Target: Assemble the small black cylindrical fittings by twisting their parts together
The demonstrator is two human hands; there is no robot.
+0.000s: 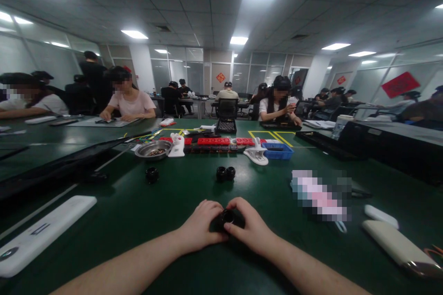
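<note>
A: While both hands are cupped round it, where exactly is the small black ring part [227, 217]?

B: Pinched between the fingers of the left hand [201, 227] and the right hand [254, 229], resting low on the green surface [145, 207] or just above it; I cannot tell which.

A: How should it be held well?

B: I'd judge evenly, thumbs opposite, without squeezing it askew. Beyond the fingertips lie a joined pair of black rings [225, 173] and, off to their left, a single black ring [152, 174], both well apart.
</note>
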